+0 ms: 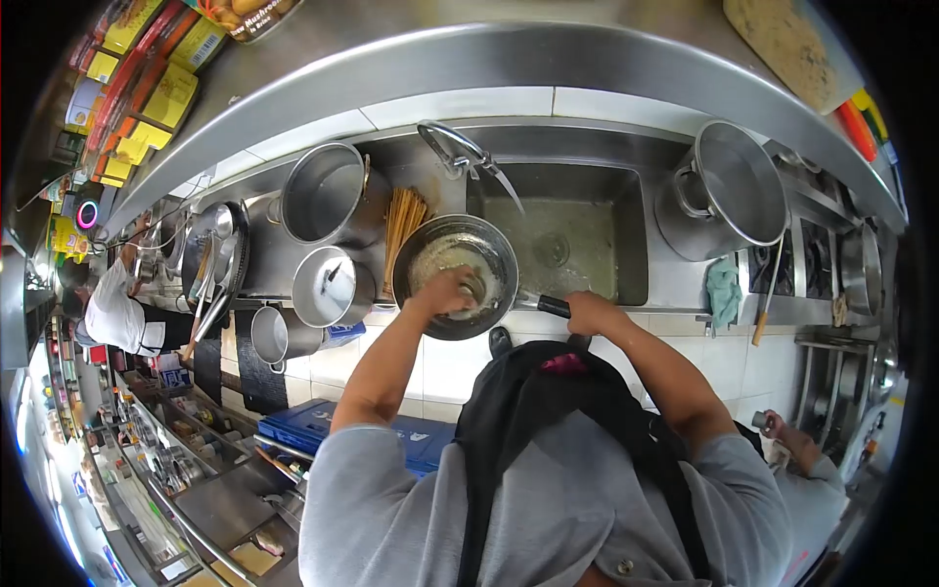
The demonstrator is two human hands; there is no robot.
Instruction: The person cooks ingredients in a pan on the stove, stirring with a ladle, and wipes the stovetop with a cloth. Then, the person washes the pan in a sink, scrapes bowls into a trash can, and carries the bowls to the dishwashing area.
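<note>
A dark frying pan (411,235) with foamy, pale suds inside is held at the left edge of the sink (577,225). My right hand (594,315) is closed round its black handle (554,306). Down inside the pan, my left hand (448,292) presses against the suds with bent fingers. A small greyish thing shows at its fingertips, too unclear to name. Above the sink, a chrome faucet (460,147) points its spout over the basin. Just left of the pan lies a bundle of thin wooden sticks (404,217).
Steel pots (328,196) stand left of the sink, and a tall pot (729,186) stands right. A green cloth (724,292) hangs at the counter edge. Overhead runs a steel shelf (469,73). Other people are at the far left (115,308) and lower right (807,479).
</note>
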